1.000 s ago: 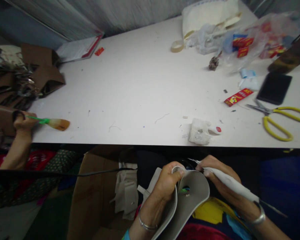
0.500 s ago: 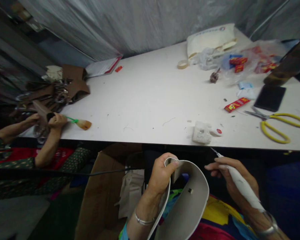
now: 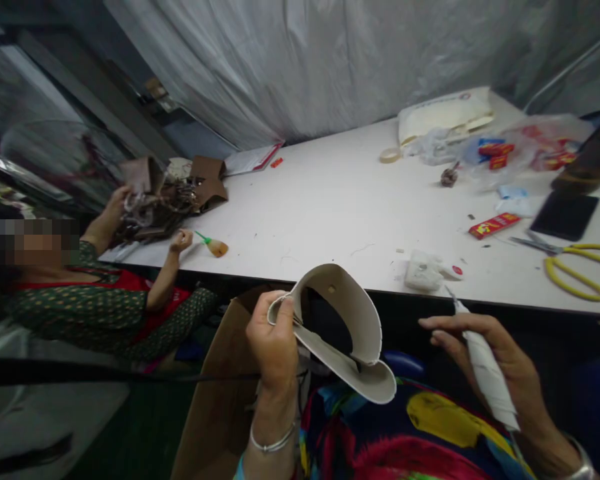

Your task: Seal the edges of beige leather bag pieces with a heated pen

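The person's left hand (image 3: 275, 340) is closed in a firm pinch on a grey-beige panel (image 3: 345, 300), the thumb laid over a rolled corner and the fingers curled behind it. The panel is in the air in front of the table's near edge, above the person's bright patterned clothing (image 3: 380, 433). It bends round into an open loop, its far end curving to the right, and a small pale piece (image 3: 331, 289) shows on its inner face.

The right hand (image 3: 500, 367) holds a white-wrapped tool (image 3: 487, 380) slantwise, the grip loose: the forefinger reaches out to the left, with another fingertip just below it and a narrow gap between. Neither fingertip touches the panel; the two hands are well apart. The tool's thin tip points up toward the table edge, near a crumpled whitish block (image 3: 424, 270) on the white table (image 3: 320, 207). Yellow-handled scissors (image 3: 575, 280) lie farther right on the table.

At the left, a co-worker's raised hand (image 3: 115, 207) is at a brown piece (image 3: 141, 175); what its fingers grasp is too blurred to tell.
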`<state>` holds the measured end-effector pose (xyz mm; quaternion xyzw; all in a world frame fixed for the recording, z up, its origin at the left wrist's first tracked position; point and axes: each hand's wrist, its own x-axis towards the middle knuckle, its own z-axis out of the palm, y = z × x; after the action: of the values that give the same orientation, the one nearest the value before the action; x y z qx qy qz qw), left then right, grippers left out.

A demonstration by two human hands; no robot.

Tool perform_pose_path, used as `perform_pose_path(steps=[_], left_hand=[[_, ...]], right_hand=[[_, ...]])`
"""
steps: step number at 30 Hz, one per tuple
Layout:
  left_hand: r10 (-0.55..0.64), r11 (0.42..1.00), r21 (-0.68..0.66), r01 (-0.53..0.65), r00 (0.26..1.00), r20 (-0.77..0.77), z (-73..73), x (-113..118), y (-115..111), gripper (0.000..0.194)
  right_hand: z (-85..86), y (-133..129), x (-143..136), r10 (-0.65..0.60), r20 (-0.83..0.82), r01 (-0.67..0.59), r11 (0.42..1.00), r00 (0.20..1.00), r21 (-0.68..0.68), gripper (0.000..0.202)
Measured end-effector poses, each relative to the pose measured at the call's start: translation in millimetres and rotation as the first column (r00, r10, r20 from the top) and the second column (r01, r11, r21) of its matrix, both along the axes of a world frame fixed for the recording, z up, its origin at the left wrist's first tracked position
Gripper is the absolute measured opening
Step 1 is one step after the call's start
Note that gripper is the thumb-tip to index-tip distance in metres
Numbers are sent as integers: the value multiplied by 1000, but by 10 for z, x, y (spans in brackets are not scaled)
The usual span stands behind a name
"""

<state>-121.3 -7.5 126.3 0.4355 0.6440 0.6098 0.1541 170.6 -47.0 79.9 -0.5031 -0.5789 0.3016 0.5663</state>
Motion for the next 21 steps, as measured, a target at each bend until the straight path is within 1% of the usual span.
perform_pose_path(steps=[1, 2, 4, 5, 6, 8, 10, 13, 16, 18, 21], left_hand=[[15, 1000, -13, -15, 1000, -28, -79, 42, -18, 18], [23, 999, -26, -24, 999, -47, -150, 77, -26, 16], [34, 998, -42, -37, 997, -64, -253, 108, -26, 15], [37, 998, -44, -40, 997, -66, -281, 106, -21, 15], [38, 998, -44, -41, 997, -64, -295, 97, -17, 16], [38, 998, -40, -41, 998, -53, -295, 72, -14, 16], [33, 999, -36, -35, 998, -50, -282, 66, -17, 16], [29, 999, -29, -31, 997, -74, -276, 97, -24, 15], [36, 999, -22, -37, 996, -80, -292, 116, -27, 15], [45, 999, -28, -47, 997, -56, -315, 92, -33, 16], [64, 997, -44, -64, 998, 2, -376, 6, -66, 18]], right_hand=[[-6, -18, -25, 104, 40, -106, 994, 994, 35, 16], [-23, -30, -48, 209, 92, -215, 974, 973, 63, 17], [-74, -34, -90, 376, 221, -403, 911, 900, 88, 20], [-97, -26, -110, 422, 289, -464, 881, 859, 90, 21], [-112, -12, -133, 441, 352, -497, 864, 825, 84, 23], [-105, 28, -192, 435, 448, -513, 856, 781, 63, 22], [-54, 75, -274, 431, 510, -517, 855, 745, 32, 17], [15, 140, -414, 440, 559, -515, 857, 703, -27, 12], [-15, 182, -506, 441, 596, -499, 863, 671, -77, 17], [-68, 189, -513, 440, 596, -486, 869, 672, -94, 18], [-112, 170, -472, 457, 502, -478, 873, 734, -96, 11]])
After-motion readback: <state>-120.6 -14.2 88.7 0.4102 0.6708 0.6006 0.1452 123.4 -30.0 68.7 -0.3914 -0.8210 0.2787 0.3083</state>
